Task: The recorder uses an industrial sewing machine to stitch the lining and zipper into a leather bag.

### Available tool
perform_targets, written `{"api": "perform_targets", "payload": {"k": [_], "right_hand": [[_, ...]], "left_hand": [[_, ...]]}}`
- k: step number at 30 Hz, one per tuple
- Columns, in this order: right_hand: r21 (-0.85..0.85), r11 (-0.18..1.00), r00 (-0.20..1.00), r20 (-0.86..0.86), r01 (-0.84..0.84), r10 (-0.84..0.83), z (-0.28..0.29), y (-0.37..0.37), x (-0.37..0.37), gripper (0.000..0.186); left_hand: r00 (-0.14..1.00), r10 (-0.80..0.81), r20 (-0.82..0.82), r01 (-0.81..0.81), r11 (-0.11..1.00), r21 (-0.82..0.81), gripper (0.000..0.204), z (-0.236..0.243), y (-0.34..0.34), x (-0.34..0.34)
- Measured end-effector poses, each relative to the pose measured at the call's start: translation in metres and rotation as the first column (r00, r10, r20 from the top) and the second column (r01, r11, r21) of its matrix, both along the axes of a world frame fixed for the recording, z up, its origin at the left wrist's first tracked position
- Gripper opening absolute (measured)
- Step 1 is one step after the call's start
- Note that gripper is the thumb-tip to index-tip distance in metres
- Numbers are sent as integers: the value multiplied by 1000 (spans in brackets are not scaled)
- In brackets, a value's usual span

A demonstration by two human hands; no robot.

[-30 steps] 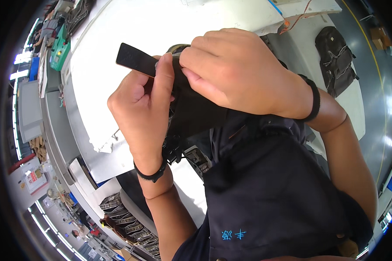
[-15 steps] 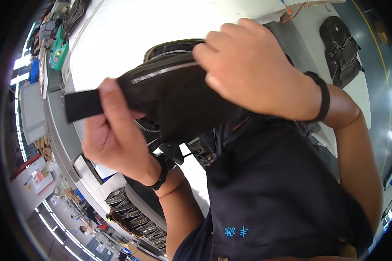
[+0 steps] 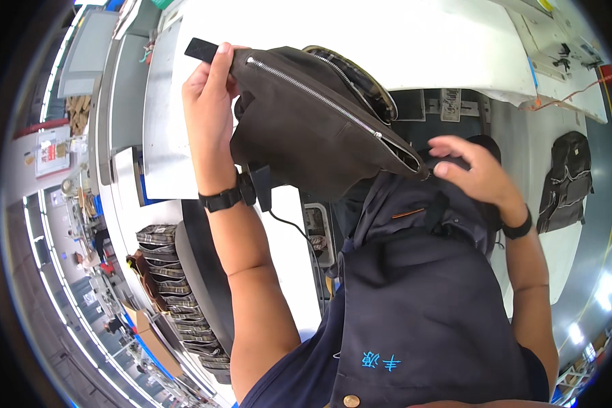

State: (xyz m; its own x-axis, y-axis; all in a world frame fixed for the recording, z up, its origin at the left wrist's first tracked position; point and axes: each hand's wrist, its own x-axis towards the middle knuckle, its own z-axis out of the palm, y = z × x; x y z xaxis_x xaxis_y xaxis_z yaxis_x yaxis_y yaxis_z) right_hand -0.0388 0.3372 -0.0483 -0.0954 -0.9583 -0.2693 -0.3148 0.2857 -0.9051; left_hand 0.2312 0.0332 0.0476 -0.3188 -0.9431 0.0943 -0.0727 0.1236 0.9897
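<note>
A dark brown fabric bag [image 3: 299,129] hangs in front of me, its silver zipper [image 3: 313,95] running slantwise from upper left to lower right. My left hand [image 3: 211,95] pinches the bag's upper left corner, where a short black strap end [image 3: 200,49] sticks out past the thumb. The zipper's slider is near the lower right, and a short gap gapes open beyond it. Just right of that end, my right hand [image 3: 470,166] has thumb and fingers apart, with nothing visible in it. Behind the bag's top edge shows a second zippered opening with plaid lining [image 3: 377,95].
A white worktable [image 3: 415,41] lies beyond the bag, with a sewing-machine plate [image 3: 450,105] at its near edge. Stacked plaid-lined pieces [image 3: 177,292] stand at the lower left. A dark backpack [image 3: 566,180] lies on the right. A black cable [image 3: 292,228] hangs near my left forearm.
My left hand has moved up and away with the bag's corner, turning the zippered side into view. My right hand has let go of the bag's upper edge and moved down to the right.
</note>
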Motion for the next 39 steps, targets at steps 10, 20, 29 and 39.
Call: {"api": "perform_targets", "payload": {"k": [10,20,29,39], "right_hand": [[-76,997,963,269,6,15,42,-36,24,24],[-343,923,981,-22,174,-193,188,-78,-54,20],[-432,887,897,-309,162,-315,105,-126,-70,31],[-341,922,903,-312,183,-294,105,-137,-83,33]], "left_hand": [[951,191,245,-67,897,-437,36,57,-10,-6],[949,240,204,-105,852,-514,43,93,-40,-2],[960,-15,278,42,995,-89,49,37,-90,-7],[971,-87,223,92,996,-11,45,33,-87,-12]]}}
